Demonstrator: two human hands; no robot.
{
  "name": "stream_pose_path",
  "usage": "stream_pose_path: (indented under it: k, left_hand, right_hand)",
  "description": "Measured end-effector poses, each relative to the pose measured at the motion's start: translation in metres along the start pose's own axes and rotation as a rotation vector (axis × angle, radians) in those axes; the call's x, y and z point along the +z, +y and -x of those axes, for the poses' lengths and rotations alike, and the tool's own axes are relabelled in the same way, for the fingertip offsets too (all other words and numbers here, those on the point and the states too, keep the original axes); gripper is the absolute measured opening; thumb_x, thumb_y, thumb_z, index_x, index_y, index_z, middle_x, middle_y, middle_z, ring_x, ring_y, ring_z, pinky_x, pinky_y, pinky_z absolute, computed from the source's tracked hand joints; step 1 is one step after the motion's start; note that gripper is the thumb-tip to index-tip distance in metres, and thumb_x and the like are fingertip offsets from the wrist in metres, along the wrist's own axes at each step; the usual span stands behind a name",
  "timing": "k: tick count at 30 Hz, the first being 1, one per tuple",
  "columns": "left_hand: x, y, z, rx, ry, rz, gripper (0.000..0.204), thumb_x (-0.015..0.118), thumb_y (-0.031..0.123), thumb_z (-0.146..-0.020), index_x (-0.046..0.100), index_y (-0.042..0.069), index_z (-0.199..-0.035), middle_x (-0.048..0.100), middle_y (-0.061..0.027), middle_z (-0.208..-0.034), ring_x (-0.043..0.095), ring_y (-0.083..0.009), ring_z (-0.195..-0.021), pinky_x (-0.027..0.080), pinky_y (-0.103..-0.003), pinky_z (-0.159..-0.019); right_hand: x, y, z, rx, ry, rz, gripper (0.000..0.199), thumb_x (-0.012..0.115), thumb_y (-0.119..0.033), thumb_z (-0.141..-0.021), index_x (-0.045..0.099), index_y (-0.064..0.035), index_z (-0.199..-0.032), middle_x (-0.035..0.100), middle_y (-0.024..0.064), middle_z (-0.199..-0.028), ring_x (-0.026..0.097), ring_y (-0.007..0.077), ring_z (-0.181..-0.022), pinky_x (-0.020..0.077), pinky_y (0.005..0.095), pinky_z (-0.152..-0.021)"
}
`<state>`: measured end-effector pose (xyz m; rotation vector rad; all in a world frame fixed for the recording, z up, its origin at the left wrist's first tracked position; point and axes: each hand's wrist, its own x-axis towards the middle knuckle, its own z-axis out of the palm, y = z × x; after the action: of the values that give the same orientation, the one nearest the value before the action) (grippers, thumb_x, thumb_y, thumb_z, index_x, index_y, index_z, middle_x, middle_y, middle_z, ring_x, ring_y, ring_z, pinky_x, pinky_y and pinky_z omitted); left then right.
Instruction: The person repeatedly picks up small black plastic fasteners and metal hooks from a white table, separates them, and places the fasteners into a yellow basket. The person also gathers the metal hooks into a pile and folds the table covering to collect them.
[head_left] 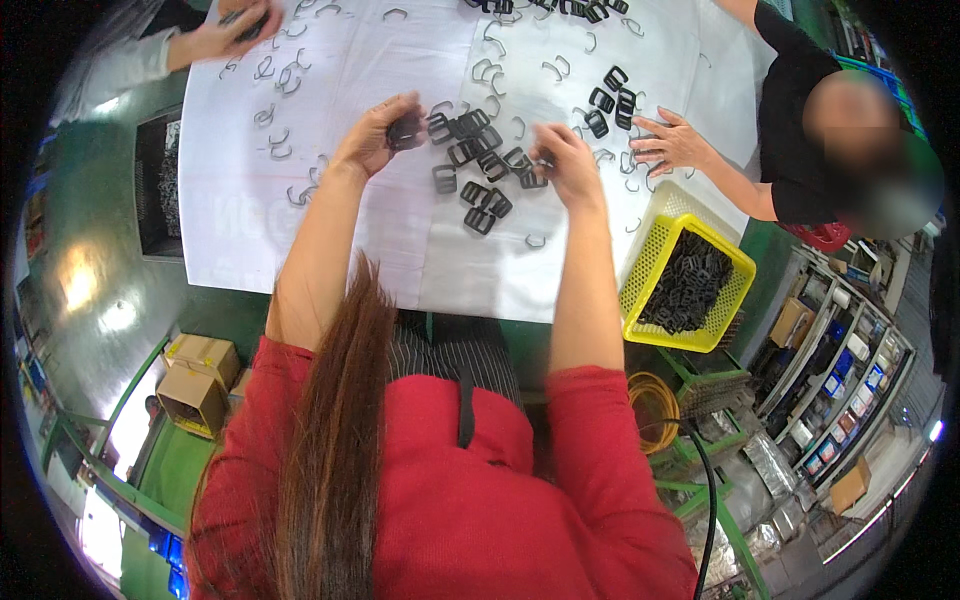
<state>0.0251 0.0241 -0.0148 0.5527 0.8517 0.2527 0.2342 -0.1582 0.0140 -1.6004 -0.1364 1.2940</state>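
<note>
My left hand [375, 137] is closed around a black plastic buckle [404, 133], held just above the white-covered table [380, 230]. My right hand [570, 168] has its fingers pinched together; a small dark thing shows at the fingertips, too blurred to name. Between the two hands lies a loose pile of black buckles [466, 150], each a rounded frame with slots. One buckle [519, 165] of the pile is right beside my right fingertips. Thin bent wire pieces [484, 70], shaped like open hooks, are scattered around the pile.
A yellow basket [637, 297] full of small black parts stands at the table's right corner. On the right, a co-worker's open hand [672, 142] rests near several buckles [598, 124]. Another person's hand [225, 42] works at the upper left. A dark crate [158, 245] stands left of the table.
</note>
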Motion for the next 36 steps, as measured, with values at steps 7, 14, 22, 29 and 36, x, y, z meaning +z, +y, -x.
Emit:
stream_pose_path:
  k: [7,14,22,29,36]
  left_hand:
    - [0.026,-0.048,-0.013,0.656,0.481,-1.396,0.033,0.072,0.026,-0.070,0.060,0.006,-0.092,0.060,-0.0121,-0.086,0.059,-0.0248,-0.076,0.047,-0.035,-0.068]
    - [0.002,-0.014,0.007,0.197,-0.120,-0.771,0.029,0.069,0.026,-0.074,0.058,0.006,-0.092,0.060,-0.0071,-0.098,0.059,-0.0166,-0.081,0.046,-0.027,-0.060]
    - [0.010,-0.024,0.032,-0.062,0.052,-0.807,0.029,0.070,0.031,-0.077,0.058,0.008,-0.091,0.060,-0.0008,-0.078,0.058,-0.0091,-0.071,0.043,-0.021,-0.051]
    - [0.029,-0.092,0.045,0.440,0.345,-1.479,0.039,0.074,0.024,-0.067,0.054,0.007,-0.095,0.060,-0.0125,-0.093,0.058,-0.0315,-0.078,0.046,-0.040,-0.066]
    - [0.022,-0.083,0.040,0.326,0.395,-1.238,0.028,0.069,0.023,-0.070,0.059,0.001,-0.084,0.063,-0.0164,-0.089,0.060,-0.0313,-0.084,0.047,-0.038,-0.071]
  right_hand:
    - [0.084,0.009,-0.042,-0.287,0.389,1.158,0.038,0.075,-0.034,-0.066,0.064,-0.0090,-0.092,0.066,0.0102,-0.086,0.063,0.0254,-0.080,0.0478,0.0369,-0.068]
    - [0.003,-0.001,-0.005,-0.118,-0.089,0.085,0.022,0.066,-0.019,-0.078,0.060,-0.0055,-0.095,0.059,0.0046,-0.079,0.050,0.0108,-0.055,0.0354,0.0222,-0.047]
    - [0.039,0.004,-0.011,-0.116,-0.076,0.688,0.032,0.071,-0.025,-0.074,0.057,-0.0062,-0.094,0.063,0.0066,-0.080,0.058,0.0165,-0.062,0.0440,0.0279,-0.053]
    - [0.104,0.021,-0.006,0.008,0.421,1.318,0.031,0.067,-0.024,-0.071,0.056,-0.0071,-0.095,0.065,0.0143,-0.092,0.064,0.0322,-0.087,0.0496,0.0398,-0.076]
    - [0.077,0.025,0.002,-0.134,0.339,1.070,0.027,0.068,-0.024,-0.066,0.064,-0.0108,-0.089,0.065,0.0151,-0.087,0.063,0.0309,-0.085,0.0484,0.0390,-0.074]
